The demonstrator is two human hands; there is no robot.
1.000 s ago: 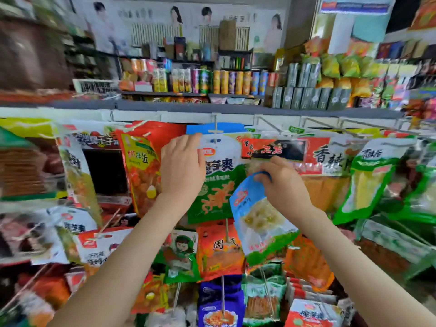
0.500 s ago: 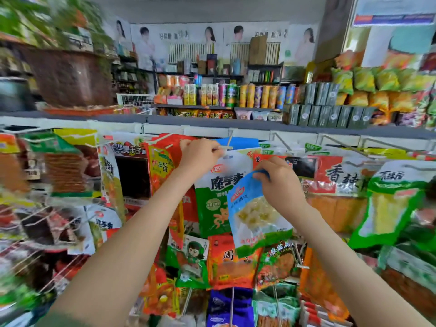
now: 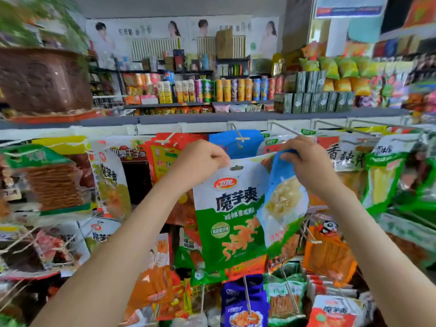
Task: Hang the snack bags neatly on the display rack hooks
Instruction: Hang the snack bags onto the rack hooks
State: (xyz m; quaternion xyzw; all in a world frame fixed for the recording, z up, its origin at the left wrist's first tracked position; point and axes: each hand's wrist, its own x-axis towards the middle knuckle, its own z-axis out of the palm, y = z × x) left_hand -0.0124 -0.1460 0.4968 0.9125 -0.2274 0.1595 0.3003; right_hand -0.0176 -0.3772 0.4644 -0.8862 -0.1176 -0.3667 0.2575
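Pinching green bag [image 3: 231,220] in left hand [image 3: 200,161], blue bag [image 3: 283,199] in right hand [image 3: 304,161], you next seat hang hole [image 3: 236,168] on upper-centre hook [image 3: 239,136].

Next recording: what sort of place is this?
Probably a small snack or grocery shop: bagged snacks hang from rack hooks, tube cans and dark boxes line the shelf behind, and the left hand holds a green-and-white bag, the right hand a blue bag.

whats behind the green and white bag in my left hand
Over the top edge of the green and white bag peeks a blue packet; an orange packet shows below it. Whatever hangs behind its middle is covered.
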